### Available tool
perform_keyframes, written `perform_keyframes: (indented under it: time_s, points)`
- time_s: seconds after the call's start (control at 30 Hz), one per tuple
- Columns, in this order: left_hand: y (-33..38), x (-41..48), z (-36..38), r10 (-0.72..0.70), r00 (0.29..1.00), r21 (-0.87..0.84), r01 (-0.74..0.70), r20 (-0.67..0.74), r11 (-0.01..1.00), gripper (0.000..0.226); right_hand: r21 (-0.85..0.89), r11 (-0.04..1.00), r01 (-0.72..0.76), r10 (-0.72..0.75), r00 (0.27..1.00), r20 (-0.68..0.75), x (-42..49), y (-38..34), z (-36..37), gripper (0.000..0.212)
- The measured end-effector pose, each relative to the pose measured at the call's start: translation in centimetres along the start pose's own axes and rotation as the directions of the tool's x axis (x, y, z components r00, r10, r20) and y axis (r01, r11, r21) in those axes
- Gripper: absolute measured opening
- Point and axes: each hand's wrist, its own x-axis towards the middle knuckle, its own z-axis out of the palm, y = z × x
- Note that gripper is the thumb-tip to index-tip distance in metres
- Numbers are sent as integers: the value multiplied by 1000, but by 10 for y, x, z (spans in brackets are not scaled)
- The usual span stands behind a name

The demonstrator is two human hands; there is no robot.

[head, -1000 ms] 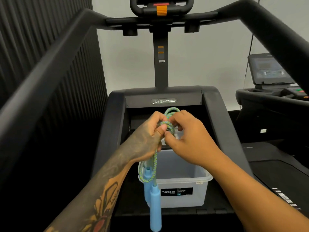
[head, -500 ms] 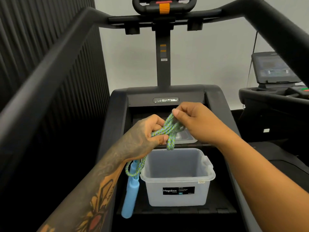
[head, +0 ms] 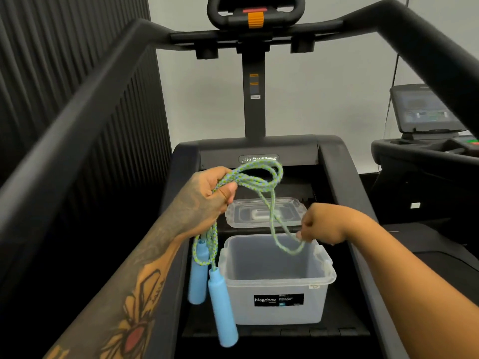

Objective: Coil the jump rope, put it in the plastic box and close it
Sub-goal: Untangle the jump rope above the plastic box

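Head view is showing a black treadmill [head: 337,177] filling the frame. A clear plastic box [head: 241,288] is sitting on it at lower centre, open so the rope can drop in. Its lid [head: 261,213] is lying flat just behind. The jump rope [head: 259,181] is hanging in loose loops above the box. The left hand [head: 204,195] is clamping the gathered loops, with the blue handles [head: 223,307] dangling at lower left. The right hand [head: 324,226] is pinching a free loop over the box mouth, likely shaping the next coil.
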Motion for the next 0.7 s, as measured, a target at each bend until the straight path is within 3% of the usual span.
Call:
perform_keyframes:
  time_s: [0.03,0.1,0.17,0.23,0.3,0.37,0.47,0.6,0.7]
  points:
    - [-1,2,1,-16,1000,9,16,10,1000,17,-17,1000,-1,2,997,74,-2,-1,0,29]
    - [-2,5,4,-45,998,23,44,41,999,16,-6,1000,1,-1,997,75,-6,-5,-7,23]
    - [-2,8,7,-70,994,13,69,85,998,13,52,996,68,-60,988,-142,-9,-12,-19,31]
    - [1,10,9,-98,986,7,98,137,995,13,235,934,271,-127,863,-488,-20,-27,-35,51]
    - [3,12,13,-130,975,-15,135,181,991,10,318,800,508,-205,730,-652,-40,-46,-52,63]
    - [5,15,17,-159,965,-48,173,208,984,7,195,795,574,-373,716,-590,-57,-67,-60,77]
    - [8,19,21,-177,965,-99,199,193,975,13,-56,877,476,-455,789,-413,-50,-89,-56,86]
    - [7,23,23,-145,986,-190,158,80,969,16,58,895,442,-392,842,-371,-32,-95,-50,37]
    - [7,20,23,-159,984,-322,176,77,930,11,248,860,446,-334,859,-389,-28,-93,-50,16]
